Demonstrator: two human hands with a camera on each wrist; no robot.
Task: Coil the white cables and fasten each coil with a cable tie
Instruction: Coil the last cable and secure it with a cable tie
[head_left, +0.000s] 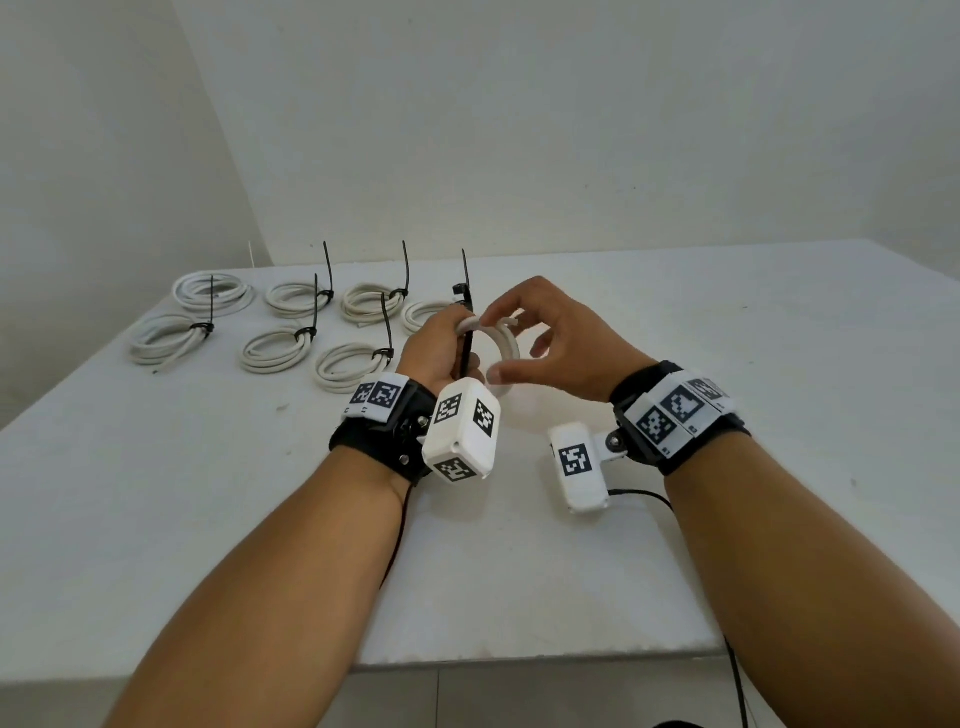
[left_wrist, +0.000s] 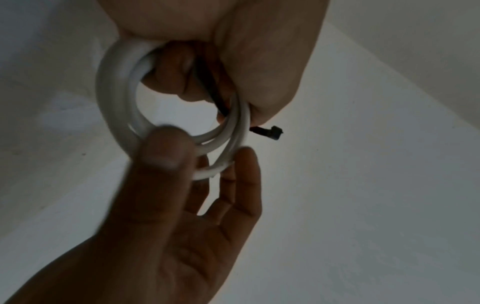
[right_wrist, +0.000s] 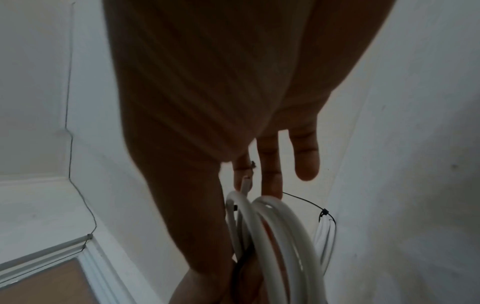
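The left hand is curled around a small coil of white cable, held upright above the table, and it also clamps a black cable tie against the coil's left side, the tie's head sticking up above the fingers. The right hand pinches the same coil from the right, thumb low on the ring and forefinger on its top, the other fingers spread loosely. In the left wrist view the thumb presses the ring's near edge. Left of the held coil, seven finished coils lie on the table in two rows, each cinched by a black tie with its tail standing up; one is partly hidden behind the left hand.
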